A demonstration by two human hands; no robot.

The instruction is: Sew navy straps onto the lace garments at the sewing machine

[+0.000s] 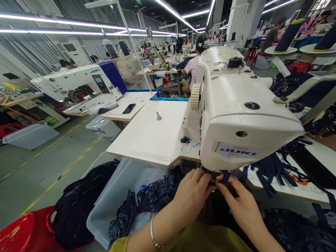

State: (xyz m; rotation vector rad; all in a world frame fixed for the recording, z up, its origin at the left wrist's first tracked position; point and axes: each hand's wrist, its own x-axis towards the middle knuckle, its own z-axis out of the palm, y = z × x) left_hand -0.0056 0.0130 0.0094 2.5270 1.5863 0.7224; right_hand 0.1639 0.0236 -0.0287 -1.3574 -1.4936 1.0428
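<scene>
A white Juki sewing machine [236, 115] stands on the white table [152, 136] right in front of me. My left hand [193, 190] and my right hand [237, 201] meet under the machine's head, fingers pinched on a small navy blue fabric strip [225, 175] at the needle area. The needle itself is hidden by the machine head. A silver bracelet sits on my left wrist. More navy strips [273, 168] lie piled on the table to the right of my hands.
A clear plastic bin [115, 199] with navy strips sits at lower left, beside a red stool [28, 231] carrying dark fabric. A phone [129, 108] lies on the neighbouring table. Other people work at machines further back. Thread cones [288, 35] stand at upper right.
</scene>
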